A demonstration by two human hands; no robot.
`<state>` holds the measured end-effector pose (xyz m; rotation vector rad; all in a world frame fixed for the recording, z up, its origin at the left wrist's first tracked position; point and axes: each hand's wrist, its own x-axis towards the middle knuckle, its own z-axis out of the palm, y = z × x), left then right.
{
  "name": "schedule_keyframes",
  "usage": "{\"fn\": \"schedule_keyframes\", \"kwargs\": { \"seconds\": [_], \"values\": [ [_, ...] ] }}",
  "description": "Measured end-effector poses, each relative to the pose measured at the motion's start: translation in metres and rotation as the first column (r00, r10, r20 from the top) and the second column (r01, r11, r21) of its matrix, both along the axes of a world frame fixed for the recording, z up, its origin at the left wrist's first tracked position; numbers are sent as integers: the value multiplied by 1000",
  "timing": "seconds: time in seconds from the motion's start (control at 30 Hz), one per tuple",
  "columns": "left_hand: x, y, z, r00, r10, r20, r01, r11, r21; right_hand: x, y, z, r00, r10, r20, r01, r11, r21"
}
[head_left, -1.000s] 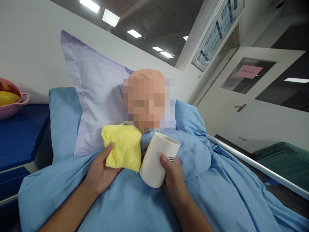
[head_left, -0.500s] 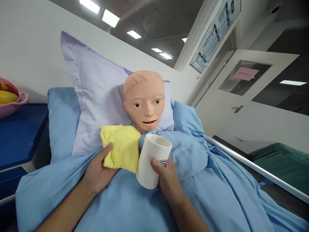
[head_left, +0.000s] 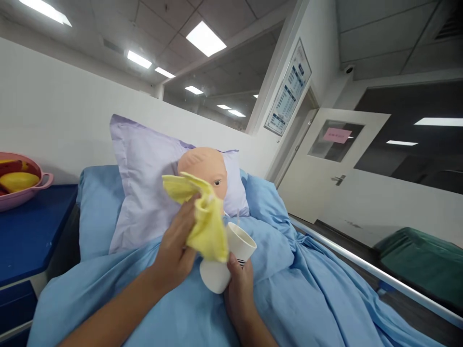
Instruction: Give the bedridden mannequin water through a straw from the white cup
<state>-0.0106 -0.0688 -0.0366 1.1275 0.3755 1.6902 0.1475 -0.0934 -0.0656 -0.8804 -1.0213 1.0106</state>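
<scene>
Left hand (head_left: 175,255) seemingly pinches blurred yellow towel (head_left: 211,231), manikin head (head_left: 202,161) on far side, right hand (head_left: 240,294) clasping tilted white mug (head_left: 237,246) at right.

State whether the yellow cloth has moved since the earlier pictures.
Yes: relative to the mannequin head, the yellow cloth shifted up and rightward, now hiding much of its lower part.

left hand (head_left: 177,258): yellow cloth (head_left: 210,229), partly hiding mannequin head (head_left: 202,160) | right hand (head_left: 240,289): tilted white cup (head_left: 236,248) | lilac pillow (head_left: 144,193) behind head
</scene>
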Motion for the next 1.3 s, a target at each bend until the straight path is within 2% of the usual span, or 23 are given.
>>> {"fn": "schedule_keyframes", "kwargs": {
  "seconds": [0.03,0.1,0.17,0.3,0.47,0.6,0.67,0.7,0.77,0.87,0.9,0.97,1.03,1.17,1.3],
  "values": [
    [6,10,6,992,16,-124,-3,994,106,0,-1,2,1000,-20,-16,21,1000,17],
    [17,30,16,926,84,-368,23,960,278,-1,-2,6,998,-44,-40,45,999,26],
    [25,48,21,847,149,-510,47,935,352,-1,-3,8,998,-37,-44,36,999,-15],
    [28,65,13,792,215,-572,16,929,371,0,-4,9,995,-19,-97,14,999,-49],
    [20,59,-11,712,311,-630,-14,903,430,1,-4,5,993,-13,-116,9,999,-33],
    [12,54,-27,619,465,-634,-84,841,535,2,-2,1,994,-9,-107,5,1000,-31],
    [10,55,-27,548,595,-588,-150,762,630,2,-1,-1,995,-8,-95,6,1000,-21],
    [11,57,-25,502,665,-553,-175,705,688,1,-1,-1,995,-13,-98,11,1000,-20],
    [15,60,-15,383,801,-459,-183,553,813,1,1,-3,991,-18,-135,16,1000,-18],
    [24,65,0,152,946,-288,-90,303,949,-1,3,-5,976,0,-216,1,1000,8],
    [26,66,3,93,968,-234,-53,240,969,-1,3,-5,973,9,-229,-6,1000,15],
    [28,66,5,37,986,-164,-18,165,986,0,3,-6,971,16,-237,-13,1000,15],
    [25,65,0,52,987,-149,-23,151,988,0,3,-6,972,13,-235,-13,1000,2],
    [14,62,-18,132,964,-232,-13,236,972,1,3,-7,978,9,-209,-10,1000,-5],
    [5,59,-29,198,942,-270,-14,278,960,1,6,-11,982,12,-190,-11,1000,6]
  ]
}}
